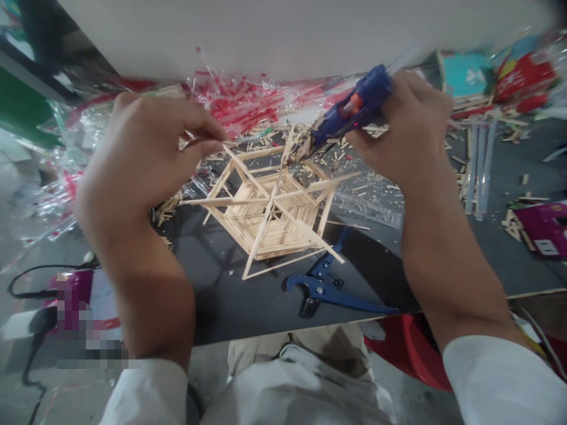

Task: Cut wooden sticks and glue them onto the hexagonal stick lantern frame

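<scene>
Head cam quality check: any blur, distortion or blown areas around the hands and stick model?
Head view: centre fairly sharp, stick model and blue cutter read clearly; left hand, pinching the model, and right hand on the glue gun look slightly soft; edges smear and bend, wide-angle style; white board on top is flat and bright, nearly featureless; a pixelated patch sits lower left.

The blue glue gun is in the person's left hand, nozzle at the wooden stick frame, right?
Wrong hand: the head view shows the blue glue gun in the right hand, nozzle at the wooden stick frame.
</scene>
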### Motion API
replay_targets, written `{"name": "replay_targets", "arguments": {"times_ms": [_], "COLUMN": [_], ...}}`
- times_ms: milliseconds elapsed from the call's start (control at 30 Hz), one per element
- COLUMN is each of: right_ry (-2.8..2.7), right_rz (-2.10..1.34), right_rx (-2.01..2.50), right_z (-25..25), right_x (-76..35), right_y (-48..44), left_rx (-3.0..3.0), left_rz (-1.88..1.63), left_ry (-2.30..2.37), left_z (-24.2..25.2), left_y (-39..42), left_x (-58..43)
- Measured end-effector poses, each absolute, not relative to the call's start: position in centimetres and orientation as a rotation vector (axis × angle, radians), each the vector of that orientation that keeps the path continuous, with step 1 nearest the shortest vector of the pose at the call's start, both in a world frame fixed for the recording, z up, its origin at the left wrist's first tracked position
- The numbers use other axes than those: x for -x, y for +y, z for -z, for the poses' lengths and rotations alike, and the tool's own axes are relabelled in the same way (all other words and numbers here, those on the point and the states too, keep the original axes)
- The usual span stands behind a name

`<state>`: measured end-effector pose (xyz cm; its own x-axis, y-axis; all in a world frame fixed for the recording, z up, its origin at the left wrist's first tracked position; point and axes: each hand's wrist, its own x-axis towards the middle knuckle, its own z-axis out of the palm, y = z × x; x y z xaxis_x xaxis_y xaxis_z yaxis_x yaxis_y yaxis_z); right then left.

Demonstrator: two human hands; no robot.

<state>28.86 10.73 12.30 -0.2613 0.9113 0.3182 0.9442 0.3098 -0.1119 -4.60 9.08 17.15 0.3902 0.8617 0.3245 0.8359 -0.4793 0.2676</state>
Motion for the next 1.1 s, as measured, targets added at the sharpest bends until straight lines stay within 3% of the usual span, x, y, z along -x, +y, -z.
{"name": "replay_targets", "arguments": {"times_ms": [433, 867, 1100], "right_ry": [-2.065, -2.379, -2.545], "right_rz": [0.358, -0.176, -0.235], "right_rx": [1.389, 1.524, 1.488], "right_z": [-11.1, -12.9, -13.5], "right_x": [-31.1, -29.2, -27.9], "right_y": [11.8, 14.5, 15.3], "left_rx": [-2.547, -2.666, -2.732], "left_rz": [-0.571, -0.519, -0.531], "left_ry": [1.588, 1.368, 1.295], "left_z": [-17.5, -17.0, -16.8], "left_y": [8.7, 9.3, 9.2], "left_x": [4.5, 3.5, 3.8]}}
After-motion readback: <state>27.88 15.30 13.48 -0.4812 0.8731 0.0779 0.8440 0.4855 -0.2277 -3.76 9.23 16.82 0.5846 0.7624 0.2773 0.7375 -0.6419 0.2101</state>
